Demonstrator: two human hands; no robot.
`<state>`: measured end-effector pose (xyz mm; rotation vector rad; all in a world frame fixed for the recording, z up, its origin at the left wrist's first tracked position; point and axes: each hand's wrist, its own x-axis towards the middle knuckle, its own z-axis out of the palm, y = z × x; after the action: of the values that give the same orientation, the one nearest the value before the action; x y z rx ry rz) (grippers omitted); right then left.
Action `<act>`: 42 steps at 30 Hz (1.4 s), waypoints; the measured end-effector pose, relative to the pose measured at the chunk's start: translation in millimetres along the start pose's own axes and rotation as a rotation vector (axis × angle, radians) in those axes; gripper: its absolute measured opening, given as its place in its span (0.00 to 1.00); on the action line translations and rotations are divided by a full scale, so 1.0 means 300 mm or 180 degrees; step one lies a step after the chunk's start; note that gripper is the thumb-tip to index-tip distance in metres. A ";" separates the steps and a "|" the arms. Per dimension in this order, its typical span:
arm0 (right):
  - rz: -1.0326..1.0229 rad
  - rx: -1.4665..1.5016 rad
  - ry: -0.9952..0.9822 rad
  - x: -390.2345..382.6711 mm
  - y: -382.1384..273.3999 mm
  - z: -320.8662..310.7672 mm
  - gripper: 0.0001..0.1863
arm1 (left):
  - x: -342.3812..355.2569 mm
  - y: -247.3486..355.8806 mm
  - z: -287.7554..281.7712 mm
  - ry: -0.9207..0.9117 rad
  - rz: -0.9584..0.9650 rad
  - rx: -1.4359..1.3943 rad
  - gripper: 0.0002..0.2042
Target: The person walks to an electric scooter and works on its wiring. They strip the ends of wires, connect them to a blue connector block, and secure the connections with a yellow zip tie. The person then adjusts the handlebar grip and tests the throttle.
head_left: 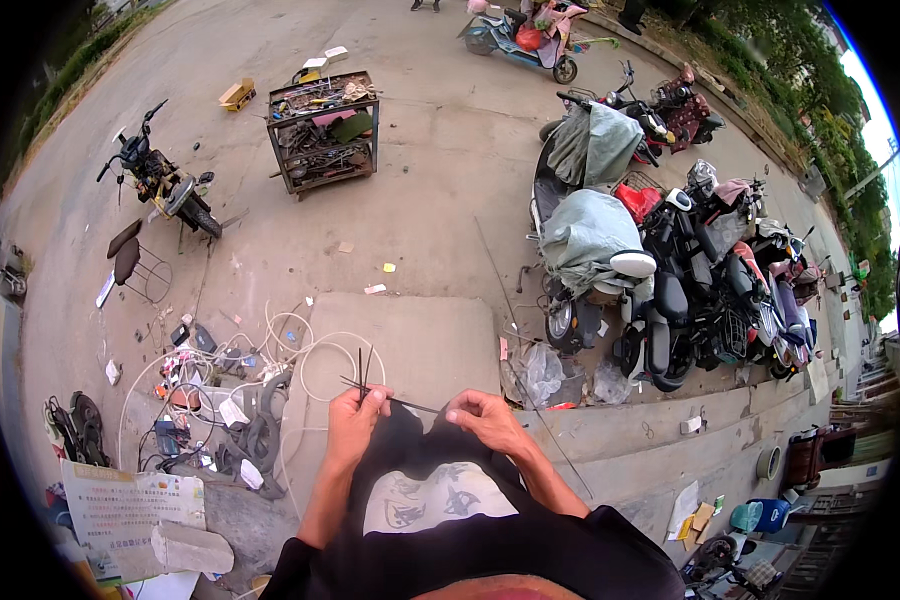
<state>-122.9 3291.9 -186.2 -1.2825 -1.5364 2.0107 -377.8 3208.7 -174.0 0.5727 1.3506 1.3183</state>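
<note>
My left hand [358, 418] grips several thin black strips [363, 370], like cable ties, which stick up and fan out above my fingers. My right hand [483, 420] pinches the far end of one strip that runs sideways between my hands. Both hands are over my lap, where my black clothing shows a pale printed patch [430, 500]. White looped cable [325, 395] lies on the ground just beyond and left of my left hand.
A rusty tool cart [320, 165] stands ahead, with a partly stripped scooter [170, 185] and a chair [130, 255] to its left. Parked scooters [670, 310], some covered, crowd the right. Tubes, parts and litter [260, 430] lie at left; a concrete step [650, 440] runs rightward.
</note>
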 end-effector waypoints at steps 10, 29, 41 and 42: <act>-0.0368 -0.0508 -0.0424 0.638 -0.127 -0.150 0.11 | 0.618 0.080 -0.085 0.0200 0.0216 0.0171 0.12; 0.0439 0.1124 -0.0329 2.001 -0.248 -0.431 0.05 | 1.566 0.022 -0.375 0.1270 -0.0237 -0.1604 0.17; 0.1210 0.1377 -0.0159 3.105 -0.337 -0.252 0.04 | 2.109 0.236 -0.801 0.2008 -0.0002 -0.1629 0.18; 0.1288 0.1323 -0.0152 3.240 -0.318 -0.213 0.04 | 2.170 0.215 -0.873 0.2080 0.0011 -0.1575 0.18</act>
<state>-637.0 4039.1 -554.0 -1.4534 -0.8461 2.4508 -813.7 3709.4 -410.6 -0.2214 1.4403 1.8532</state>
